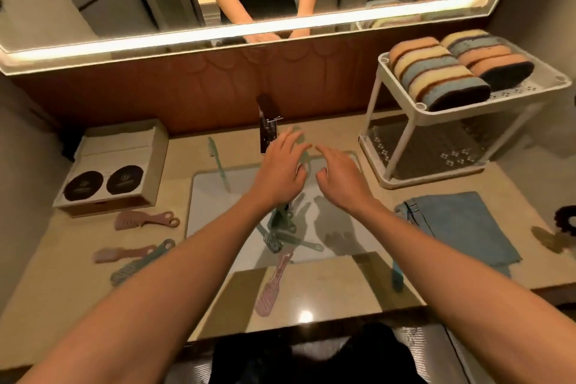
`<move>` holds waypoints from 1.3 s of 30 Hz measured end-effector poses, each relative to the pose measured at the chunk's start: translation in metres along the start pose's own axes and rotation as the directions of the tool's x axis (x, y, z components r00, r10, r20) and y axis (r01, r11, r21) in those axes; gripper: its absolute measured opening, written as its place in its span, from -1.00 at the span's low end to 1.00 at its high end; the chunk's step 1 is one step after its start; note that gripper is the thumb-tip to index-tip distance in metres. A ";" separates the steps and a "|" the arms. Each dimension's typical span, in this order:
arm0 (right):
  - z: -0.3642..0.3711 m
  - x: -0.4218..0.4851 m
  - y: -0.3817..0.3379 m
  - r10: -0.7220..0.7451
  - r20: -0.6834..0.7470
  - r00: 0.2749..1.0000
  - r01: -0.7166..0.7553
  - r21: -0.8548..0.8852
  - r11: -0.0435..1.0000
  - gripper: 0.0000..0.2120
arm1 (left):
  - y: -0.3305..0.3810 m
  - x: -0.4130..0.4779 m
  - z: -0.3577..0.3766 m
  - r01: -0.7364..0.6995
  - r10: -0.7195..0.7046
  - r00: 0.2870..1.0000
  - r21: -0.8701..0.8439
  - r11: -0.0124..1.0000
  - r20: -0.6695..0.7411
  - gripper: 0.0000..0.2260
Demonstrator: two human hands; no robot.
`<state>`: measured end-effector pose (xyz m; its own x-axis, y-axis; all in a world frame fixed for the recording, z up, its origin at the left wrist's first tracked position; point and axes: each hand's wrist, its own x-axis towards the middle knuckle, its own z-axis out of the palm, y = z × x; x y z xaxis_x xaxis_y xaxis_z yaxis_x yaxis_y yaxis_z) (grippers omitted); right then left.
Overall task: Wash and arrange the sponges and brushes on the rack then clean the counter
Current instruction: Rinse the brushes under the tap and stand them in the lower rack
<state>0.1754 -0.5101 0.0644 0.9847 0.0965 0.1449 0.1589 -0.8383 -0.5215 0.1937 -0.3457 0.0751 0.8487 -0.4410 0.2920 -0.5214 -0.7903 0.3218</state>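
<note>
Beige counter [311, 287] rims white sink [212, 196] | rack [386, 109] back right, sponges [436, 78] lining its top shelf | left hand [280, 171] and right hand [339, 178] side by side above the basin, a narrow gap between them, fingers spread, clasping nothing | green brushes [280, 237] heaped in the sink | pink brush [271, 290] straddling the front edge.

left hand [282, 171]: palm down, fingers straight, spread
right hand [341, 179]: palm down, fingers relaxed, just beside left
arms: both stretched far

Beige counter [314, 285] with brushes [144, 221], blue cloth [461, 227], white rack [408, 185], cardboard box [124, 159].
</note>
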 end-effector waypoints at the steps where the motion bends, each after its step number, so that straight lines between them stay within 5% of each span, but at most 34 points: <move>1: 0.008 -0.007 -0.001 0.000 0.017 1.000 0.000 -0.002 1.000 -0.53 | 0.001 -0.012 0.002 0.023 -0.023 1.000 -0.052 0.998 0.011 -0.56; 7: 0.062 -0.049 -0.008 0.026 0.150 0.988 -0.028 0.012 1.000 -0.50 | -0.014 -0.097 0.019 0.239 -0.227 0.971 -0.223 0.945 0.078 -0.59; 18: 0.138 -0.095 0.016 0.072 0.343 0.937 -0.068 -0.023 0.997 -0.64 | -0.059 -0.171 0.082 0.521 -0.464 0.826 -0.121 0.845 0.319 -0.64; 27: 0.178 -0.070 0.036 0.119 0.522 0.845 -0.095 -0.071 0.993 -0.66 | -0.089 -0.156 0.140 0.569 -0.501 0.730 -0.007 0.822 0.465 -0.76; 34: 0.199 -0.049 0.036 0.170 0.693 0.701 0.040 -0.276 0.960 -0.64 | -0.107 -0.142 0.174 0.372 -0.365 0.654 0.138 0.918 0.663 -0.64; 39: 0.212 -0.044 0.042 0.245 0.717 0.653 0.030 -0.347 0.937 -0.59 | -0.117 -0.142 0.191 0.314 -0.319 0.528 0.169 0.934 0.787 -0.68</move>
<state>0.1537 -0.4358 -0.1423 0.7327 0.2427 -0.6358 0.1542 -0.9691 -0.1923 0.1511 -0.2720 -0.1757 0.6849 -0.3151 -0.6569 -0.2060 -0.9486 0.2402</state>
